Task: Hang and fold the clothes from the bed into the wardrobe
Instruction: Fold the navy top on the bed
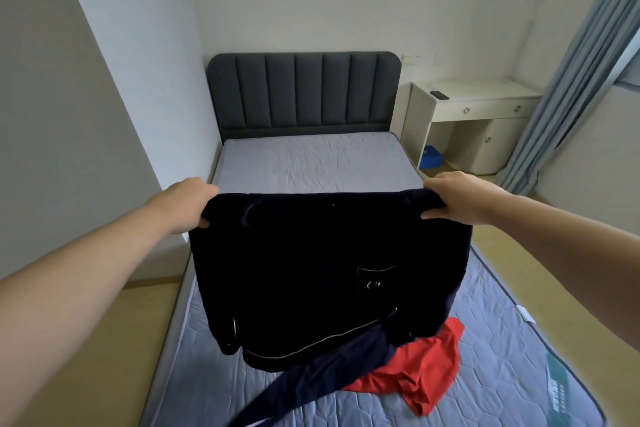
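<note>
Hands: left [188,199] & right [457,198] each w/ fingers curled round top corners of black top [294,274], held up over bed [502,340], red garment [415,371] underneath.

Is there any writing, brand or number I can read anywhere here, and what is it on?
No text reads clearly.
The small white mark on the pocket of the black fleece garment: too small to read.
The teal printed label on the blue-grey quilted mattress: lettering too blurred to read.

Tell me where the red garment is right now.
In the head view, the red garment lies crumpled on the mattress, lower right, just below the held-up black top.
</note>
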Action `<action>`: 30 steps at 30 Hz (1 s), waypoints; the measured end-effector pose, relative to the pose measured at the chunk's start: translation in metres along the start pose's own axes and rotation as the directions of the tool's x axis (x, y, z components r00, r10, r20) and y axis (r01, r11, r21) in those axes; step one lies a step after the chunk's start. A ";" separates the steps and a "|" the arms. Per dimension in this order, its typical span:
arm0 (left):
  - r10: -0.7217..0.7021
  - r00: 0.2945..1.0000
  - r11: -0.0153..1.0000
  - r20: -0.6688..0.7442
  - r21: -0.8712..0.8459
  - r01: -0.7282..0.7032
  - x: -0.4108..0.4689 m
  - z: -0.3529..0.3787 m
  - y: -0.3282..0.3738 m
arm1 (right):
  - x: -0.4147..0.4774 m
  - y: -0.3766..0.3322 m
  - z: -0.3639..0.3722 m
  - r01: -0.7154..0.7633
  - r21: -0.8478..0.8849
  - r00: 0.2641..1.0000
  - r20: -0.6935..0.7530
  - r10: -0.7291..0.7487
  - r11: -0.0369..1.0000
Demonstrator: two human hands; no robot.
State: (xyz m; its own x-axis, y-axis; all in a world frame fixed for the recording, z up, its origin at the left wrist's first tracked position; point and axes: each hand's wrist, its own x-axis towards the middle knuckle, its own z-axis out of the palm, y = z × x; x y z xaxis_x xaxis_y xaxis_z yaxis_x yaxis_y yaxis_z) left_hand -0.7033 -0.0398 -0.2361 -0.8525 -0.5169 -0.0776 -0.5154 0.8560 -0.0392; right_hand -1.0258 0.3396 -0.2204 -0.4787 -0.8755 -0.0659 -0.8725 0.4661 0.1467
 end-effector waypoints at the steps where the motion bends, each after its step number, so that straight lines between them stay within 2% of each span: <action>1: -0.011 1.000 1.000 -0.018 0.015 0.011 -0.001 0.001 -0.001 | 0.001 -0.002 0.001 0.028 -0.034 1.000 -0.008 -0.028 0.999; 4: -0.085 0.993 0.993 -0.087 -0.090 0.077 -0.003 0.005 -0.005 | 0.002 -0.008 0.000 0.106 -0.101 0.994 -0.012 -0.108 0.989; 6: -0.134 0.988 0.981 -0.082 -0.149 0.121 -0.005 0.005 -0.006 | 0.001 -0.009 0.001 0.109 -0.114 0.994 -0.001 -0.110 0.987; 10: -0.103 0.992 0.987 -0.067 -0.130 0.094 -0.007 0.004 -0.005 | -0.005 -0.009 0.011 0.063 -0.191 0.998 -0.015 -0.067 0.980; 12: -0.079 0.994 0.985 -0.075 -0.161 0.066 -0.006 0.003 -0.004 | -0.007 -0.009 0.015 -0.057 -0.029 0.998 -0.024 0.057 0.998; 13: -0.073 0.994 0.980 -0.082 -0.189 0.056 -0.006 0.002 -0.002 | -0.005 -0.008 0.017 -0.133 0.140 0.991 -0.011 0.136 0.981; 15: -0.073 0.995 0.973 -0.068 -0.225 0.056 -0.003 0.000 0.001 | 0.001 -0.008 0.021 -0.250 0.490 0.964 0.042 0.264 0.835; 17: -0.093 0.995 0.970 -0.045 -0.229 0.080 -0.001 0.002 0.005 | 0.006 -0.011 0.026 -0.300 0.646 0.934 0.050 0.354 0.702; 20: -0.165 0.986 0.941 -0.015 -0.302 0.153 0.002 0.011 0.009 | 0.010 -0.016 0.040 -0.294 0.717 0.911 0.009 0.413 0.632; 23: -0.237 0.970 0.885 0.053 -0.399 0.238 0.004 0.029 0.020 | 0.012 -0.022 0.057 -0.278 0.655 0.909 -0.057 0.413 0.702; 27: -0.299 0.952 0.851 0.059 -0.436 0.294 0.001 0.058 0.031 | 0.015 -0.036 0.074 -0.284 0.708 0.884 -0.069 0.463 0.647; 30: -0.330 0.943 0.860 0.036 -0.400 0.316 -0.005 0.072 0.031 | 0.009 -0.041 0.082 -0.257 0.675 0.877 -0.138 0.461 0.691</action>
State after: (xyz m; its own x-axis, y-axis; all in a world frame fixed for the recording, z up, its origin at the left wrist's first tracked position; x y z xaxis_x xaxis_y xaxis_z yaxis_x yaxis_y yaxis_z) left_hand -0.7088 -0.0103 -0.3085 -0.6312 -0.7697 -0.0959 -0.7475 0.5707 0.3400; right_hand -1.0026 0.3235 -0.3074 -0.8082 -0.5705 0.1462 -0.5462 0.6333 -0.5483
